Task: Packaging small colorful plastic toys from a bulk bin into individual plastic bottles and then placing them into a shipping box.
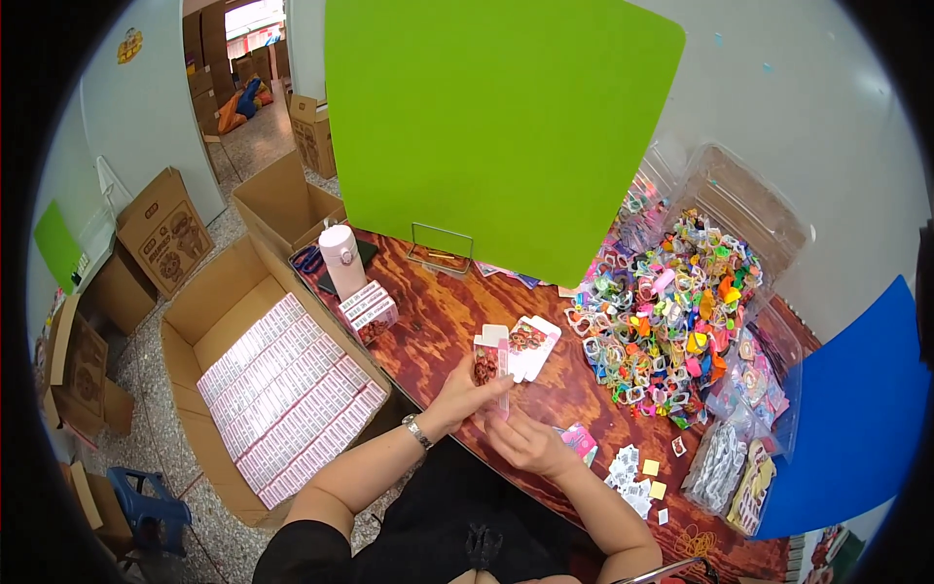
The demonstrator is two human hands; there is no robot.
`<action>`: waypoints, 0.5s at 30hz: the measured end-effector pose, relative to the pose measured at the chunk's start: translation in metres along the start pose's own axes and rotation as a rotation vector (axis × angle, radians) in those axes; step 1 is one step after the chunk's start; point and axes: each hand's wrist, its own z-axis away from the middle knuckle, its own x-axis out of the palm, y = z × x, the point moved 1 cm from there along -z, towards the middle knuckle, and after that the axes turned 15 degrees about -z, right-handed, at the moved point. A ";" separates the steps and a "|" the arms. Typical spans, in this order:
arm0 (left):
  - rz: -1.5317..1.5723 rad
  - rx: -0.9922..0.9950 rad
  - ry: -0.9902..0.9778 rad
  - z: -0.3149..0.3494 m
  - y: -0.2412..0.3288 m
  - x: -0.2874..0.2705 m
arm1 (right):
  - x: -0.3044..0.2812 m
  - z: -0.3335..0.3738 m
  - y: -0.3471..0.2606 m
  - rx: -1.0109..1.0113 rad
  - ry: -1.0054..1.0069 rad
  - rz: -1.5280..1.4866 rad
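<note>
My left hand (461, 394), with a watch on its wrist, is closed round a small pink and white printed box (489, 364) held above the wooden table. The fingers of my right hand (531, 444) are closed at the box's lower end, partly hidden from view. Just beyond the box lie several flat printed cartons (533, 343), fanned on the table. Beside my right wrist is a pink printed packet (581, 440).
A big pile of colourful small trinkets (671, 321) covers the table's right side. Bags of parts (718, 467) and white paper slips (630, 479) lie nearer. At left stand a pink bottle (341, 261), stacked small boxes (370, 313) and a carton (185, 389) full of packed boxes.
</note>
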 end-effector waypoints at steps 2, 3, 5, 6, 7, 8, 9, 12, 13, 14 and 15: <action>-0.067 0.030 0.048 -0.002 -0.006 0.005 | 0.002 0.004 -0.005 -0.021 -0.010 0.014; -0.229 0.072 0.081 -0.001 -0.007 0.008 | 0.002 0.004 -0.007 -0.032 -0.021 -0.002; -0.423 0.099 0.121 0.002 -0.007 0.010 | -0.001 0.006 -0.008 -0.041 -0.032 -0.018; -0.424 0.098 0.120 0.006 -0.002 0.010 | -0.007 0.006 -0.010 0.029 -0.009 -0.124; -0.506 0.140 0.179 0.010 0.002 0.010 | -0.012 0.004 -0.012 0.100 0.015 -0.230; -0.587 0.182 0.237 0.012 0.004 0.010 | -0.015 0.001 -0.013 0.102 0.016 -0.230; -0.587 0.179 0.235 0.014 0.001 0.012 | -0.021 -0.004 -0.013 0.214 0.227 -0.218; -0.646 0.299 0.317 0.021 -0.006 0.022 | -0.029 -0.011 -0.008 0.435 0.499 -0.167; -0.631 0.336 0.349 0.025 -0.006 0.027 | -0.028 -0.016 -0.005 0.510 0.534 -0.180; -0.615 0.372 0.381 0.027 -0.006 0.032 | -0.028 -0.018 -0.004 0.583 0.569 -0.194; -0.640 0.410 0.417 0.032 0.003 0.036 | -0.030 -0.018 -0.004 0.586 0.568 -0.192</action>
